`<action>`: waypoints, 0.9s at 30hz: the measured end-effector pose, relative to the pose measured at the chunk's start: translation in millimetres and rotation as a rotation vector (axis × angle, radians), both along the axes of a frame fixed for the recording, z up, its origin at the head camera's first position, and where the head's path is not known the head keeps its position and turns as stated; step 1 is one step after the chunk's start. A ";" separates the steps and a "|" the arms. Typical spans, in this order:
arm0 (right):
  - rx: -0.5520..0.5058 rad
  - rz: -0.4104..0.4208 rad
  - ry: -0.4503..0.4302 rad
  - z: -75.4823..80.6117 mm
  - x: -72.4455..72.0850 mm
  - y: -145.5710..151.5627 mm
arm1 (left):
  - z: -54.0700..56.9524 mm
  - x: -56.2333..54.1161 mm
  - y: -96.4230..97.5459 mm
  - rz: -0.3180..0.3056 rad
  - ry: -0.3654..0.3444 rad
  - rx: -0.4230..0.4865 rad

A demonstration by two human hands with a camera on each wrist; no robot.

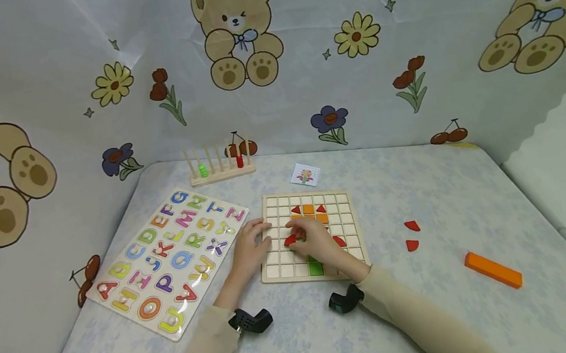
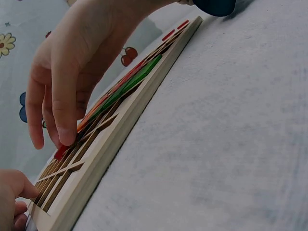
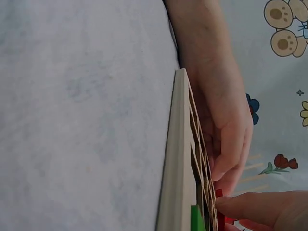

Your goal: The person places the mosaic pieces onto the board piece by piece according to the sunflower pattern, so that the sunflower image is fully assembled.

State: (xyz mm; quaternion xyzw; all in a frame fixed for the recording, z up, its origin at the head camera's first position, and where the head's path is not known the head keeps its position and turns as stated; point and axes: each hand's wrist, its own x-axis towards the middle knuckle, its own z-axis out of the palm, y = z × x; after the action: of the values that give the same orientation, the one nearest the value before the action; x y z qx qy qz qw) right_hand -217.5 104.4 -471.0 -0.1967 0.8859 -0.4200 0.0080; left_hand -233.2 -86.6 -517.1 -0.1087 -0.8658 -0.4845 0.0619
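My right hand (image 1: 318, 240) pinches a small red tile (image 1: 289, 240) between thumb and fingers, low over the left-middle cells of a wooden grid board (image 1: 343, 207). In the left wrist view the red tile (image 2: 60, 153) is at the fingertips, close to the grid; whether it touches is hard to tell. My left hand (image 1: 250, 246) rests its fingertips and thumb on the board's left edge. In the board lie orange square tiles (image 1: 308, 209), red triangles (image 1: 296, 210), a red rounded tile (image 1: 339, 242) and a green tile (image 1: 316, 267). My right hand hides some middle cells.
Two red quarter-circle tiles (image 1: 412, 245) lie right of the board, with an orange bar (image 1: 493, 270) farther right. A picture card (image 1: 305, 174) lies behind the board. Left are an alphabet puzzle (image 1: 171, 263) and a peg rack (image 1: 224, 175) with green and red rings.
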 end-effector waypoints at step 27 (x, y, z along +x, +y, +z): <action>0.115 -0.475 0.175 -1.6 28.1 162.7 | 3.7 -0.2 -0.1 -0.007 -0.073 0.009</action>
State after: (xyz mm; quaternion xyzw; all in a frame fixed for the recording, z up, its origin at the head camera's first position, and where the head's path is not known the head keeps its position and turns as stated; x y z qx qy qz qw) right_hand -189.4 267.1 -472.6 -0.0178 0.9270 -0.3405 -0.1564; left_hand -233.3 -86.7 -513.5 -0.0938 -0.8648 -0.4924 0.0291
